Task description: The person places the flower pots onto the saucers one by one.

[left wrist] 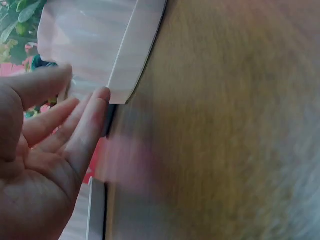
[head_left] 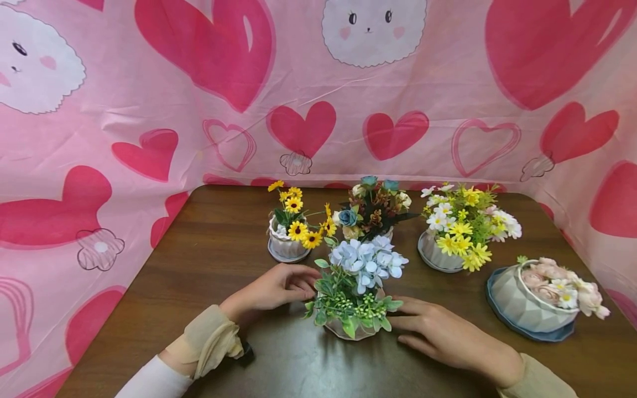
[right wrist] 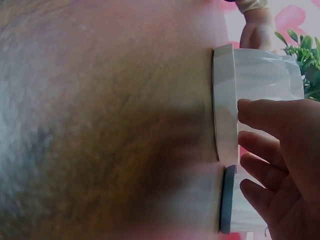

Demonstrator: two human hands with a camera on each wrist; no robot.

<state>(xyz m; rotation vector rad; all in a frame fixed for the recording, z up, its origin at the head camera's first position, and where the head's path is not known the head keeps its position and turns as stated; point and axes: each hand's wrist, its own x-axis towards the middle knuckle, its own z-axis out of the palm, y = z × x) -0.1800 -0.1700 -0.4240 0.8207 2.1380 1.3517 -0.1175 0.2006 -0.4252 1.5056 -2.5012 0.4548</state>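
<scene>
A white flower pot (head_left: 350, 330) with pale blue hydrangea blooms (head_left: 368, 262) and green leaves stands upright near the table's middle. On its left side is my left hand (head_left: 278, 287), its fingers loosely bent; in the left wrist view its fingertips (left wrist: 102, 94) are at the pot's saucer (left wrist: 122, 87), and whether they touch cannot be told. My right hand (head_left: 438, 334) lies on the other side with fingers spread and slightly bent. In the right wrist view its thumb (right wrist: 260, 112) is close against the white pot (right wrist: 267, 75) and saucer (right wrist: 225, 100). Neither hand wraps round the pot.
Behind stand a pot of yellow daisies (head_left: 286, 243), a blue-and-brown flower arrangement (head_left: 373, 213) and a pot of yellow and white flowers (head_left: 440, 254). At right, a pot of pink roses (head_left: 537, 298) sits tilted-looking on a blue saucer. A heart-printed cloth (head_left: 348, 88) surrounds the brown table (head_left: 199, 243).
</scene>
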